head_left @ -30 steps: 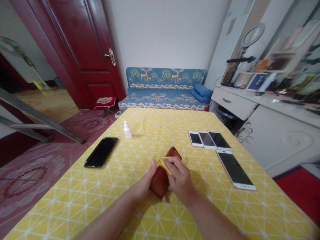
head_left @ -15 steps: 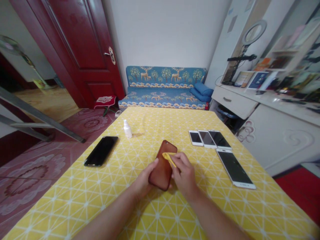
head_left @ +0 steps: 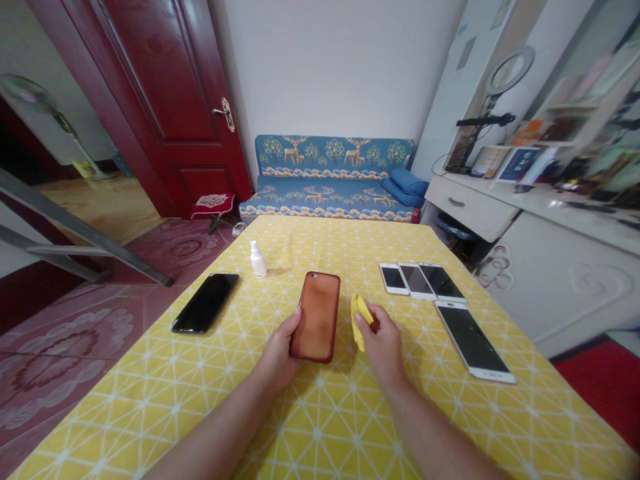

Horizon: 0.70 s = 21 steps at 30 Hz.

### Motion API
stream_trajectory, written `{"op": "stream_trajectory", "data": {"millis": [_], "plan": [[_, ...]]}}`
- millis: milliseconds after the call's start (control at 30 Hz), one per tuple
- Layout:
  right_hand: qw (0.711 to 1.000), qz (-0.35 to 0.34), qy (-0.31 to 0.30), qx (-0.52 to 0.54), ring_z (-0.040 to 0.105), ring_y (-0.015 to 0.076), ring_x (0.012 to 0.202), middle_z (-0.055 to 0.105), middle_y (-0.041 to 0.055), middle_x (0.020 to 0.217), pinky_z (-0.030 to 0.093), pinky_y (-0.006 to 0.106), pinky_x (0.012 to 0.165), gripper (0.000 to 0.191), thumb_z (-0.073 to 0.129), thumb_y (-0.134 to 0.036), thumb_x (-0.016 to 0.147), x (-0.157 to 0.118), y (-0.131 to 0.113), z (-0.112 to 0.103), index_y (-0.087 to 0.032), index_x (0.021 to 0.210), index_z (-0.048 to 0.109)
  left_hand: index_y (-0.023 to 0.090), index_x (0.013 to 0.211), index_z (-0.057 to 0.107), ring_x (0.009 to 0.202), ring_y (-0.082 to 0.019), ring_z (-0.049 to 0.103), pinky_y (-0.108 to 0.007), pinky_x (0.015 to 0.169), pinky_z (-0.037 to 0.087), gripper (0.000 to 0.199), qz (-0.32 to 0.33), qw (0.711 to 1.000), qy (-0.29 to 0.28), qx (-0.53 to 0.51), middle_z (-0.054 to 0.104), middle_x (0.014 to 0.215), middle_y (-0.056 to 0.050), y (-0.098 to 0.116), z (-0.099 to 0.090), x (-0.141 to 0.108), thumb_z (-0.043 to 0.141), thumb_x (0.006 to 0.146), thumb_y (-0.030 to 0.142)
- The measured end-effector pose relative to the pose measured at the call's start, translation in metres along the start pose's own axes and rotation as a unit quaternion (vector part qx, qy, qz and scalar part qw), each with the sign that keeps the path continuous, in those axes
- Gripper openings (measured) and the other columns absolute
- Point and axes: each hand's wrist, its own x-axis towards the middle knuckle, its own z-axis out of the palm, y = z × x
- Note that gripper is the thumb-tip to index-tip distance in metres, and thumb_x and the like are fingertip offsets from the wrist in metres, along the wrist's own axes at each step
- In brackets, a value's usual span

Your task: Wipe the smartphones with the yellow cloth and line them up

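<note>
1. I read the left hand [head_left: 280, 350] as clenched: it grips the brown phone case [head_left: 315, 317] along its long edge, thumb and fingers wrapped around that side.
2. The brown phone case sits just above the yellow tablecloth [head_left: 320, 427], back facing up, near the table's middle. I cannot tell whether its lower end touches the cloth.
3. The right hand [head_left: 384, 348] is closed in a pinch on a yellow cloth [head_left: 360, 321], just right of the case and not touching it.
4. Main change: the yellow cloth has just come off the case's back, which now shows bare. Only the left hand bears the case now.
5. Left of the case lie a black phone [head_left: 205, 303], screen up, and a white spray bottle [head_left: 258, 260], upright.
6. Right of the case, three small phones [head_left: 416, 281] sit side by side, screens up, with a large white phone [head_left: 473, 341] nearer the right hand.
</note>
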Motion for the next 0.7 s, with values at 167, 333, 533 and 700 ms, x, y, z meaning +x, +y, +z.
{"op": "stream_trajectory", "data": {"millis": [167, 333, 533, 700], "plan": [[0.982, -0.179, -0.060, 0.026, 0.061, 0.0170, 0.081, 0.062, 0.0034, 0.088, 0.051, 0.029, 0.071, 0.010, 0.057, -0.019, 0.086, -0.023, -0.020, 0.002, -0.021, 0.096, 0.058, 0.011, 0.095, 0.066, 0.070, -0.018, 0.067, -0.027, 0.067, 0.053, 0.023, 0.016, 0.999, -0.039, 0.000, 0.073, 0.084, -0.008, -0.002, -0.005, 0.004, 0.066, 0.079, 0.029], [0.909, -0.366, -0.197, 0.030, 0.059, 0.0179, 0.090, 0.059, 0.0070, 0.095, 0.051, 0.032, 0.076, 0.036, 0.048, -0.001, 0.083, -0.042, -0.034, 0.007, -0.022, 0.110, 0.057, 0.014, 0.090, 0.067, 0.060, -0.012, 0.061, -0.021, 0.057, 0.047, 0.020, 0.049, 0.992, -0.112, 0.026, 0.069, 0.073, -0.003, 0.000, -0.005, 0.001, 0.068, 0.078, 0.030], [0.948, -0.315, -0.054, 0.014, 0.057, 0.0182, 0.089, 0.057, 0.0054, 0.094, 0.049, 0.032, 0.077, 0.024, 0.054, -0.007, 0.084, -0.025, -0.031, 0.000, -0.022, 0.101, 0.058, 0.016, 0.119, 0.063, 0.082, -0.018, 0.066, -0.026, 0.073, 0.049, 0.039, 0.038, 0.970, -0.216, 0.105, 0.071, 0.102, -0.010, 0.001, -0.002, -0.004, 0.062, 0.083, 0.031], [0.989, -0.085, 0.091, 0.083, 0.056, 0.0150, 0.074, 0.058, 0.0014, 0.084, 0.045, 0.026, 0.063, 0.013, 0.060, -0.028, 0.086, -0.009, -0.024, -0.008, -0.021, 0.096, 0.059, 0.015, 0.130, 0.057, 0.085, -0.021, 0.067, -0.026, 0.072, 0.048, 0.048, -0.008, 0.955, -0.258, 0.143, 0.070, 0.107, -0.013, 0.001, -0.006, -0.003, 0.059, 0.085, 0.033]]}}
